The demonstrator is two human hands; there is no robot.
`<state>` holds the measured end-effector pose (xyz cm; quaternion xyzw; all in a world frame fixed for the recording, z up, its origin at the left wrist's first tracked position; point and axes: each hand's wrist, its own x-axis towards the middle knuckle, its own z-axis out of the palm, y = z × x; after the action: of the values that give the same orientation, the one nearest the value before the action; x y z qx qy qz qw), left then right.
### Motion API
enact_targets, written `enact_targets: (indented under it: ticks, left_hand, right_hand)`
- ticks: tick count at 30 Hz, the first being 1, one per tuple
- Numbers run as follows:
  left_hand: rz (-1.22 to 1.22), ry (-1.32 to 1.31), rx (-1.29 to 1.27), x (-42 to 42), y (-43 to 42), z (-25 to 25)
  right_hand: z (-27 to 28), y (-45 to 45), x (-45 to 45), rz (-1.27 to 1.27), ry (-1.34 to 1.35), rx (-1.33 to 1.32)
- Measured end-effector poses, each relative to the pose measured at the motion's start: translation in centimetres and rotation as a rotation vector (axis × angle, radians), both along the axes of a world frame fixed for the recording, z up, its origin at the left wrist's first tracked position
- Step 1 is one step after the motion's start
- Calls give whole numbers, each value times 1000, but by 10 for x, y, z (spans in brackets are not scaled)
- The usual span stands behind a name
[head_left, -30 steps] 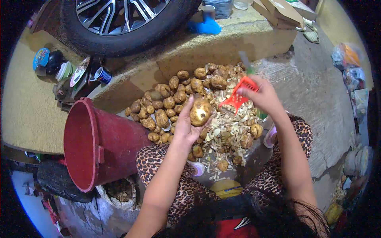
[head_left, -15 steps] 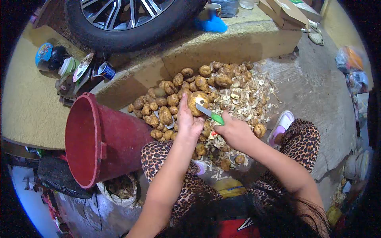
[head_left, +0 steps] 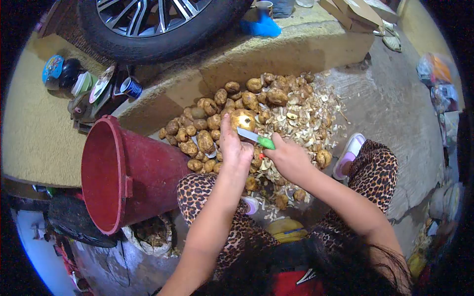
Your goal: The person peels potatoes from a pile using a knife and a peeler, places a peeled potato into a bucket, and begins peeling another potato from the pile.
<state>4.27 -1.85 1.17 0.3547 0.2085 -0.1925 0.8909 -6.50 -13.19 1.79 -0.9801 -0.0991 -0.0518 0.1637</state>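
Observation:
My left hand [head_left: 235,148] is closed around a brown potato [head_left: 243,120], whose upper face shows a pale, peeled patch with a dark spot. In my right hand [head_left: 290,159] is a small knife [head_left: 256,137] with a green handle. Its blade points left and lies across the lower edge of the potato, near my left fingers; whether it cuts in, I cannot tell. Unpeeled potatoes [head_left: 205,140] are heaped behind and left of my hands. Pale and brown peelings [head_left: 306,118] spread over the floor to the right.
A red bucket [head_left: 148,167] lies tipped at my left, its mouth facing left. A concrete ledge [head_left: 291,54] runs behind the potatoes, with a car wheel [head_left: 163,29] and a blue bag [head_left: 261,27] on it. A blue cup [head_left: 131,88] is at the left. Bags [head_left: 442,84] line the right side.
The potato is turned in my left hand, so more of the pale patch shows. My right hand and the knife have shifted slightly left, with the blade lower on the potato.

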Motion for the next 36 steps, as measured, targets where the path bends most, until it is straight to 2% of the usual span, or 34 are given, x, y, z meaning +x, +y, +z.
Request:
enact_targets:
  ticks: [6, 12, 18, 21, 25, 30, 36]
  left_hand:
    - [102, -35, -54, 3, -4, -9]
    - [149, -151, -27, 8, -6, -22]
    - [169, -150, 13, 11, -10, -20]
    - [7, -80, -21, 16, 0, -15]
    - [-10, -25, -12, 11, -3, -5]
    - [-64, -75, 18, 8, -4, -2]
    - [23, -278, 95, 8, -9, -1]
  right_hand:
    - [-1, 9, 4, -59, -16, 36]
    - [0, 13, 6, -68, -29, 24]
    - [0, 11, 10, -62, 26, 47]
    - [17, 3, 12, 9, 116, 68]
    - [26, -1, 9, 42, 136, 77]
    - [33, -3, 1, 38, 159, 243]
    - [47, -6, -3, 64, 199, 406]
